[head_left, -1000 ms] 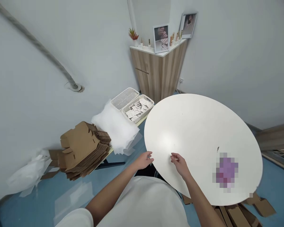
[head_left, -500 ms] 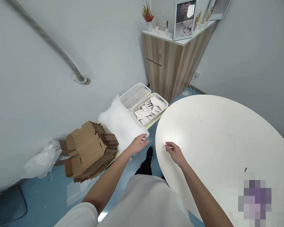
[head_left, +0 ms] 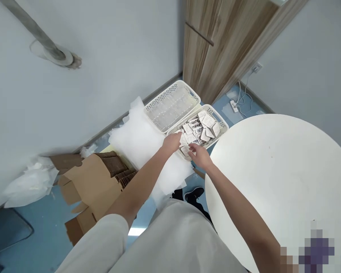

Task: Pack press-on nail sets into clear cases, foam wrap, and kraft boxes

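Note:
A white plastic basket (head_left: 220, 118) holds a loose heap of small white printed packets (head_left: 193, 132), some with dark pictures. My left hand (head_left: 172, 143) is over its near left end, back of the hand towards me; its fingertips are hidden. At the near end, my right hand (head_left: 201, 156) has its thumb and fingers apart, with nothing visible between them. Its fingertips are by the nearest packets; whether they touch is unclear. Beside this basket sits a second white basket (head_left: 196, 94) with clear plastic pieces (head_left: 170, 108) in it.
White foam sheets (head_left: 139, 142) are stacked left of the baskets. Flattened brown cardboard boxes (head_left: 92, 182) and a white plastic bag (head_left: 32, 182) lie farther left. A round white table (head_left: 272, 182) stands at right. Behind are a wooden cabinet (head_left: 216, 41) and a power strip (head_left: 233, 106) with cables.
Both hands have moved forward to the basket of packets, the right one leaving its place above the table. The view has tilted down and come closer to the baskets.

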Demonstrator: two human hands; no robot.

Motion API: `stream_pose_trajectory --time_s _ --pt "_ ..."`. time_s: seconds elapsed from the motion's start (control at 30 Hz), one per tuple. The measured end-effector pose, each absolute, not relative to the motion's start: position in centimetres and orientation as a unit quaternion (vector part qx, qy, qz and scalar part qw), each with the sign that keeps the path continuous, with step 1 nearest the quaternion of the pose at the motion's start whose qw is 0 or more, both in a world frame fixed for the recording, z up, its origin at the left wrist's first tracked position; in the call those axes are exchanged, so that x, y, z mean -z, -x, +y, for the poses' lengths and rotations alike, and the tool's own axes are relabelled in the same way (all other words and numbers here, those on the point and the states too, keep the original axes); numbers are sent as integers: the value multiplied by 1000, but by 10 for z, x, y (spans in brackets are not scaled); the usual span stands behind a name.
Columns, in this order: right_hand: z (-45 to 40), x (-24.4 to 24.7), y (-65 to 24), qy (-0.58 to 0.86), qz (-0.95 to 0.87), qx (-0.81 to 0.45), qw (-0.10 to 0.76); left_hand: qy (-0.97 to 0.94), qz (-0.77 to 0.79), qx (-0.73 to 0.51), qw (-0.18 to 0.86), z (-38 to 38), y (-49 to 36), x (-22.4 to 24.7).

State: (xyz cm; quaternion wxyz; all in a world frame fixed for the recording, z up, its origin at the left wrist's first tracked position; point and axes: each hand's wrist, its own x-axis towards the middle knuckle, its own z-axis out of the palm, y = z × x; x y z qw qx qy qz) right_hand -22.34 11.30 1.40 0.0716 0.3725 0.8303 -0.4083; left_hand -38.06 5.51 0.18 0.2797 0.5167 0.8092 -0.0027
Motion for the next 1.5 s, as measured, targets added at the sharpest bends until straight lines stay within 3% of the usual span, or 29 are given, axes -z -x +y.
stream_pose_trajectory --time_s 0.13,0.27,0.63,0.9,1.33,1.5 --pt "112 6 258 -386 862 275 180 -534 793 74 284 77 381 9" --pt "107 23 265 -400 854 263 206 -524 801 74 279 88 380 18" --pt "118 42 260 -478 768 408 125 -533 793 7 294 80 389 34" --pt "130 50 253 -481 693 528 101 -509 782 -97 347 84 394 22" --pt "112 -3 245 -459 754 470 -14 -362 744 -339 448 72 393 4" --pt "105 -19 214 -476 673 561 -76 -276 682 -451 506 69 364 -8"
